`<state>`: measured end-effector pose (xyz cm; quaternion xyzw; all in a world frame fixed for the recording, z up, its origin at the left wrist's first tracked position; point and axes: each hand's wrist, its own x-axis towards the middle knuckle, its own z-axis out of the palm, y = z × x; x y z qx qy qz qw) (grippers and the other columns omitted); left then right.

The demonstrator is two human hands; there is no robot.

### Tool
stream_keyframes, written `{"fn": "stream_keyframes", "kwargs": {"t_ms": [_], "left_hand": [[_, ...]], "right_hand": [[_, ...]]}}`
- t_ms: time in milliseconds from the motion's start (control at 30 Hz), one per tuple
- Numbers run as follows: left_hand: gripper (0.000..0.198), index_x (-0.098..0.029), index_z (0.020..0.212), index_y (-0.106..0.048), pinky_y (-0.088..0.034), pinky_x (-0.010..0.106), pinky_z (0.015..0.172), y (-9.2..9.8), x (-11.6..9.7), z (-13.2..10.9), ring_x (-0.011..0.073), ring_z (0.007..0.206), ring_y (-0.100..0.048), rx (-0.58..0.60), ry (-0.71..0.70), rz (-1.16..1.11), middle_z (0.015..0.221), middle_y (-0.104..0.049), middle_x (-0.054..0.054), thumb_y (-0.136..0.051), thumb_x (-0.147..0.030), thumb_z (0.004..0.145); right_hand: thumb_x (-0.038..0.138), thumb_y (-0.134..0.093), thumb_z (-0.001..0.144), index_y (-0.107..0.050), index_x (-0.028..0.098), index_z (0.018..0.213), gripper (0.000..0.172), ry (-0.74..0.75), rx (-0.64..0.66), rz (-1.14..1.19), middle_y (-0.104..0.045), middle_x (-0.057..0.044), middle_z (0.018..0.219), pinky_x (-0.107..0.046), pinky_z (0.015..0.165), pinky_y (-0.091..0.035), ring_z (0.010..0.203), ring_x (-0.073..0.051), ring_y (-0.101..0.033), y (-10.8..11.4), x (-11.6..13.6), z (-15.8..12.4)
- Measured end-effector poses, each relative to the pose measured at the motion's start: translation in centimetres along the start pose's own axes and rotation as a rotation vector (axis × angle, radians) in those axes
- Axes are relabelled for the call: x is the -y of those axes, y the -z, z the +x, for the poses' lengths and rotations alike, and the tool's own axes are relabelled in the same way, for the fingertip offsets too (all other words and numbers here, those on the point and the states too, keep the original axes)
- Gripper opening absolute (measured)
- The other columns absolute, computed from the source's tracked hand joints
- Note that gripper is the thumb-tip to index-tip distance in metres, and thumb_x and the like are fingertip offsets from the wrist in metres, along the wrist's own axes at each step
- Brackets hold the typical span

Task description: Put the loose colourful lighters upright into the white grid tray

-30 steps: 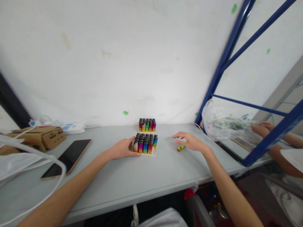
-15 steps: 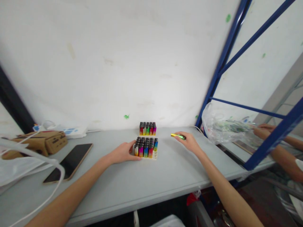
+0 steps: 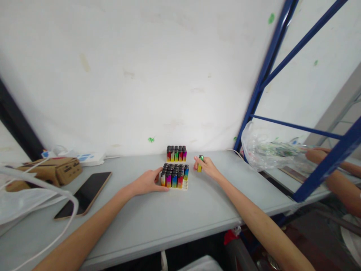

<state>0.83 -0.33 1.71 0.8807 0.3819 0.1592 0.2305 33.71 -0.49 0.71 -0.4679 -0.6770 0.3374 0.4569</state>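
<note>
My left hand point(image 3: 148, 182) grips the left side of a white tray point(image 3: 185, 186) filled with upright lighters point(image 3: 174, 176). Their tops are black and their bodies shiny in several colours. Along the tray's right edge a blue-yellow lighter point(image 3: 186, 172) stands at the back, with bare slots in front of it. Just right of the tray, my right hand point(image 3: 208, 166) pinches a green-and-yellow lighter point(image 3: 200, 164), held nearly upright above the table. Behind, near the wall, stands a second group of lighters point(image 3: 176, 153).
On the grey table point(image 3: 158, 222) at left lie a black phone point(image 3: 84, 195), a cardboard box point(image 3: 62, 170) and a white cable point(image 3: 73, 210). Clear plastic bags point(image 3: 259, 152) lie at right by a blue metal frame point(image 3: 255, 98). A co-worker's arm point(image 3: 338, 184) reaches in beyond.
My right hand has moved left towards the tray, and its lighter has turned from lying flat to nearly upright. My left hand stays at the tray.
</note>
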Motion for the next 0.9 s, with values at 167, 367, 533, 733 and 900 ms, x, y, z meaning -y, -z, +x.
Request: {"fn": "stream_keyframes", "kwargs": {"t_ms": [167,367,533,733,900], "left_hand": [[0.072,-0.022,0.118,-0.060,-0.036,0.029,0.060,0.2,-0.6,-0.1,0.0211,0.067,-0.059,0.006,0.016,0.044,0.076,-0.065,-0.002,-0.073,-0.073,0.070],[0.073,-0.020,0.121,-0.058,-0.035,0.029,0.060,0.4,-1.1,-0.1,0.0223,0.068,-0.059,0.027,0.049,0.091,0.074,-0.063,-0.002,-0.072,-0.072,0.071],[0.070,-0.020,0.116,-0.058,-0.036,0.029,0.061,0.5,-1.4,-0.2,0.0229,0.071,-0.060,0.026,0.055,0.090,0.078,-0.065,-0.001,-0.072,-0.072,0.071],[0.071,-0.020,0.117,-0.058,-0.037,0.029,0.061,0.6,-1.5,-0.2,0.0219,0.069,-0.060,0.025,0.052,0.065,0.075,-0.063,-0.001,-0.073,-0.071,0.070],[0.070,-0.020,0.115,-0.059,-0.037,0.029,0.060,0.5,-1.3,-0.2,0.0215,0.068,-0.059,0.026,0.044,0.056,0.075,-0.063,-0.001,-0.072,-0.072,0.070]], "right_hand": [[0.083,-0.055,0.082,-0.057,0.020,0.062,0.067,-0.130,0.073,0.066,-0.063,-0.004,0.050,-0.027,0.043,-0.044,0.041,-0.017,-0.059,-0.5,0.6,-0.5],[0.073,-0.055,0.088,-0.055,0.022,0.084,0.051,-0.047,0.021,0.036,-0.053,0.006,0.047,-0.023,0.036,-0.035,0.036,-0.013,-0.048,-0.9,0.5,-1.0],[0.068,-0.044,0.097,-0.052,0.023,0.089,0.046,0.057,0.006,0.029,-0.043,0.009,0.052,-0.023,0.047,-0.036,0.044,-0.011,-0.039,-1.3,0.3,-1.1],[0.062,-0.046,0.094,-0.040,0.023,0.064,0.050,0.040,-0.104,-0.216,-0.038,0.005,0.057,-0.026,0.056,-0.032,0.056,-0.012,-0.038,-1.9,0.6,-1.4],[0.048,-0.043,0.088,-0.032,0.024,0.058,0.039,0.038,-0.195,-0.322,-0.029,0.004,0.057,-0.028,0.056,-0.023,0.057,-0.013,-0.034,-1.9,0.5,-1.3]]}}
